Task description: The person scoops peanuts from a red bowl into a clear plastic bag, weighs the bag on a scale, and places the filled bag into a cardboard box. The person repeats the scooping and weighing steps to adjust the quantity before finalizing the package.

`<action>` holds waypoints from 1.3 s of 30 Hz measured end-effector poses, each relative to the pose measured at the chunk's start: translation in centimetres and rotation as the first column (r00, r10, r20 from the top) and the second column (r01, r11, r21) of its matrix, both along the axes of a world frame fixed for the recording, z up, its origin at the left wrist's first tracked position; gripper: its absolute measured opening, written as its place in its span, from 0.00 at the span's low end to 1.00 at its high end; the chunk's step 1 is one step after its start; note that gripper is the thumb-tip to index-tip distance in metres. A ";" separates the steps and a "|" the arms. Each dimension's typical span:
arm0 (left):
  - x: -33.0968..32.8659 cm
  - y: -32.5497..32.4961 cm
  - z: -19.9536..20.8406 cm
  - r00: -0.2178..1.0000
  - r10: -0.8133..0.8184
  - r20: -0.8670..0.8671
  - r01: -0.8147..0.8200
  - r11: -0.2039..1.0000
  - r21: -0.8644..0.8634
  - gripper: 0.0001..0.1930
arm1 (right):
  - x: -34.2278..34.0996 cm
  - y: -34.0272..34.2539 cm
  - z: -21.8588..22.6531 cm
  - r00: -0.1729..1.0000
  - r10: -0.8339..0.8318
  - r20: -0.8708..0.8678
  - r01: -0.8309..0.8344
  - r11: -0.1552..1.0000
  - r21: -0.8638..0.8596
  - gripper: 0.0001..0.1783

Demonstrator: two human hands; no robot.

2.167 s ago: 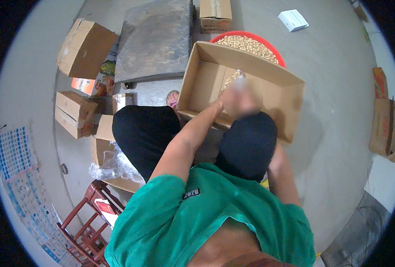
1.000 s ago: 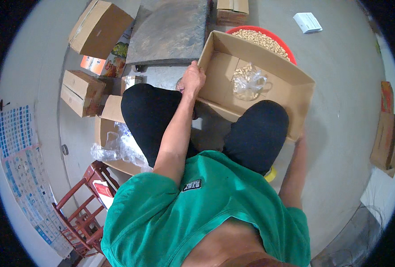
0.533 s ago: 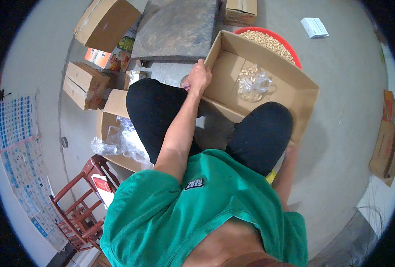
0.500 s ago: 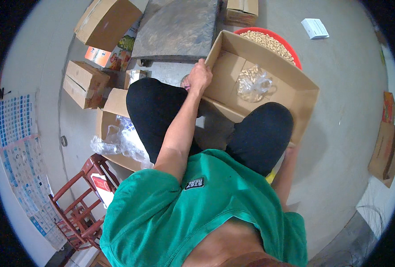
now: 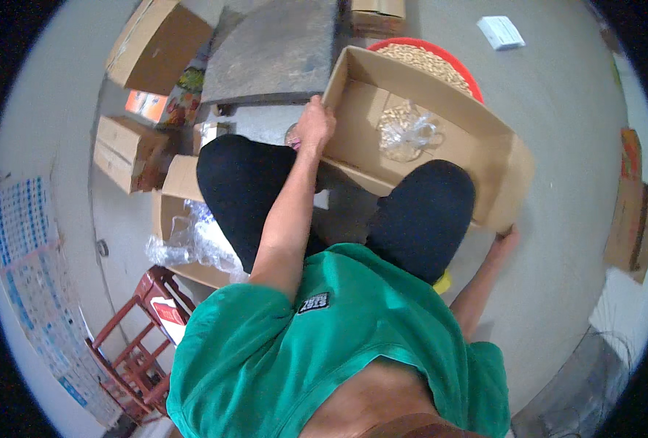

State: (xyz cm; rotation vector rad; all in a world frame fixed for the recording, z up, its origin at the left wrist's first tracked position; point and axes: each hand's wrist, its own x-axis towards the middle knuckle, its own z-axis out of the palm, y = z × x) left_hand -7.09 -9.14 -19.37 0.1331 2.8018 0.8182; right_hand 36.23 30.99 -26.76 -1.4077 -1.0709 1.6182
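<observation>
On the floor before the knees, an open cardboard box holds 1 clear bag of nuts. Left hand grips its near-left rim; right hand touches its right corner, grip unclear. Behind sits a red basin.

Grey concrete floor carried an open cardboard box, red basin of nuts behind it, closed cartons at left, red metal stool, small white packet.
</observation>
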 end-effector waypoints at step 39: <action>-0.4 0.1 0.9 0.981 -0.023 0.193 -0.019 0.977 0.214 0.22 | -11.0 -9.0 10.7 0.626 0.426 0.653 -0.742 0.585 0.329 0.17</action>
